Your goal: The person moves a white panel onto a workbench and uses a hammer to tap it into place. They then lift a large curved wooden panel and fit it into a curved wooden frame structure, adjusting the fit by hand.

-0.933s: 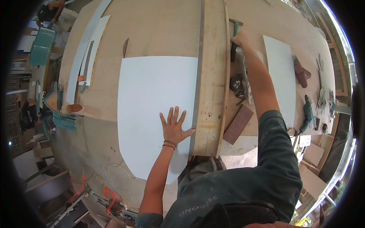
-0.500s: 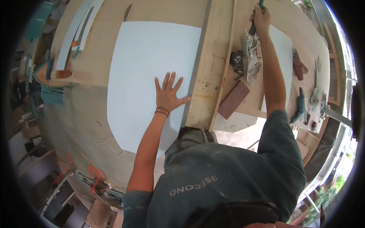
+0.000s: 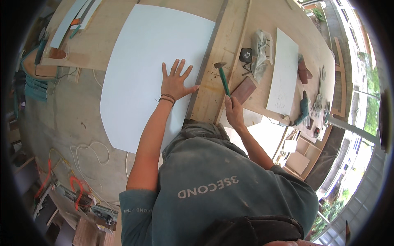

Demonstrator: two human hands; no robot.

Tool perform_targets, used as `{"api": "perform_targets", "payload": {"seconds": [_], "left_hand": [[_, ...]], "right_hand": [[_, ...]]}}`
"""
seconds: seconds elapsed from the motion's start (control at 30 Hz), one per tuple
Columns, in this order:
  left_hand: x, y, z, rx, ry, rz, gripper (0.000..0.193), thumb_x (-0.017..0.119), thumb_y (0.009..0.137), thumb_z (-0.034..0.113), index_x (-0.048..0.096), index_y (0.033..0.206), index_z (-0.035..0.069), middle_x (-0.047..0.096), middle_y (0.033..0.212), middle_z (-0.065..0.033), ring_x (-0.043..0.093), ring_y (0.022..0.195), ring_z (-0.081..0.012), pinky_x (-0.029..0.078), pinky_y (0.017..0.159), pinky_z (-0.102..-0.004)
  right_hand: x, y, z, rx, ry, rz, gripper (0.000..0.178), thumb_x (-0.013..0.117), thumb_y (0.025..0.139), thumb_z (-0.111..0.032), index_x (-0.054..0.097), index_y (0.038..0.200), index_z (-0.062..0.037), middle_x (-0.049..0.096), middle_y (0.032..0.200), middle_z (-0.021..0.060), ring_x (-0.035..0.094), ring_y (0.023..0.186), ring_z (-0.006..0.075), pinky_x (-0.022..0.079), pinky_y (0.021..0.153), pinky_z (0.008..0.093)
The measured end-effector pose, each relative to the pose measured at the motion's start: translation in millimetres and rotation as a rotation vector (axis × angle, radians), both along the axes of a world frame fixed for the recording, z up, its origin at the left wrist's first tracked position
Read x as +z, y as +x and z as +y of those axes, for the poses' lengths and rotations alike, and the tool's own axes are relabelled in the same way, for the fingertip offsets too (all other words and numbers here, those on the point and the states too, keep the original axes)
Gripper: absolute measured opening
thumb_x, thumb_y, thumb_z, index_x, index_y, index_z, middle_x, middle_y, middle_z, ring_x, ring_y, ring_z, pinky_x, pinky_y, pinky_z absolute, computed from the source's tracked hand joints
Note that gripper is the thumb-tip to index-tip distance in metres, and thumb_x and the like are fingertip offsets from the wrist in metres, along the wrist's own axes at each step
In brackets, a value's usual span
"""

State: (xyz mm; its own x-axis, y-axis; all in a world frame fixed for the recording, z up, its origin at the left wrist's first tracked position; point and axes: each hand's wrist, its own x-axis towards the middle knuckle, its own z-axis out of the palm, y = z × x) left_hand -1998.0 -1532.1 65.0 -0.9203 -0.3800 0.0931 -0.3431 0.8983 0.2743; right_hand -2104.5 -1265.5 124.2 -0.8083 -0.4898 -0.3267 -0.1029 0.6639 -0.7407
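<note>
I have my left hand (image 3: 174,85) flat on the white sheet (image 3: 143,57), fingers spread wide, thumb by the edge of the wood beam (image 3: 217,80). My right hand (image 3: 234,111) has its fingers wrapped around the green handle of the hammer (image 3: 224,80); I see its head over the beam. The sheet lies left of the beam, partly past the tabletop (image 3: 92,41).

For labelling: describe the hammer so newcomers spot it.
Right of the big white panel runs a wooden beam. By its near end, the right hand grips the hammer. Unlike the green drill farther right, it has a green handle and metal head.
</note>
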Motion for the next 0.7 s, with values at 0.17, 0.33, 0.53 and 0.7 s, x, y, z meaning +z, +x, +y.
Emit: {"api": "perform_targets", "payload": {"seconds": [0.17, 0.33, 0.53, 0.7], "left_hand": [[1.5, 0.3, 0.1, -0.002, 0.025, 0.018, 0.085, 0.059, 0.082, 0.077, 0.053, 0.148, 0.025, 0.036, 0.161, -0.0073, 0.024, 0.153, -0.0256, 0.006, 0.121, -0.0690], [-2.0, 1.3, -0.3, 0.001, 0.006, 0.010, 0.086, 0.059, 0.081, 0.078, 0.053, 0.149, 0.025, 0.037, 0.161, -0.0074, 0.025, 0.153, -0.0253, 0.007, 0.121, -0.0690], [-2.0, 0.2, -2.1, 0.004, 0.017, 0.028, 0.086, 0.058, 0.081, 0.079, 0.054, 0.148, 0.025, 0.038, 0.160, -0.0077, 0.028, 0.152, -0.0254, 0.008, 0.121, -0.0692], [-3.0, -1.2, -2.5, 0.006, -0.034, -0.084, 0.093, 0.041, 0.082, 0.090, 0.048, 0.152, 0.030, 0.033, 0.164, -0.0031, 0.019, 0.155, -0.0219, 0.001, 0.122, -0.0685]], "right_hand": [[0.6, 8.4, 2.4, 0.021, 0.098, 0.014, 0.049, 0.050, 0.107, -0.043, 0.056, 0.092, 0.0025, 0.054, 0.068, 0.0160, 0.051, 0.064, 0.0247, 0.042, 0.062, 0.0425], [22.7, 16.9, -1.0, -0.030, -0.087, -0.010, 0.047, 0.049, 0.107, -0.042, 0.054, 0.090, 0.0010, 0.053, 0.066, 0.0135, 0.050, 0.061, 0.0211, 0.041, 0.058, 0.0404], [13.6, 14.1, 3.7, 0.000, -0.139, 0.029, 0.042, 0.048, 0.108, -0.039, 0.053, 0.091, -0.0013, 0.053, 0.065, 0.0110, 0.049, 0.058, 0.0183, 0.040, 0.055, 0.0389], [14.4, 23.4, 1.0, -0.067, -0.117, -0.041, 0.042, 0.047, 0.108, -0.038, 0.051, 0.091, -0.0001, 0.053, 0.066, 0.0171, 0.052, 0.058, 0.0278, 0.041, 0.057, 0.0436]]}}
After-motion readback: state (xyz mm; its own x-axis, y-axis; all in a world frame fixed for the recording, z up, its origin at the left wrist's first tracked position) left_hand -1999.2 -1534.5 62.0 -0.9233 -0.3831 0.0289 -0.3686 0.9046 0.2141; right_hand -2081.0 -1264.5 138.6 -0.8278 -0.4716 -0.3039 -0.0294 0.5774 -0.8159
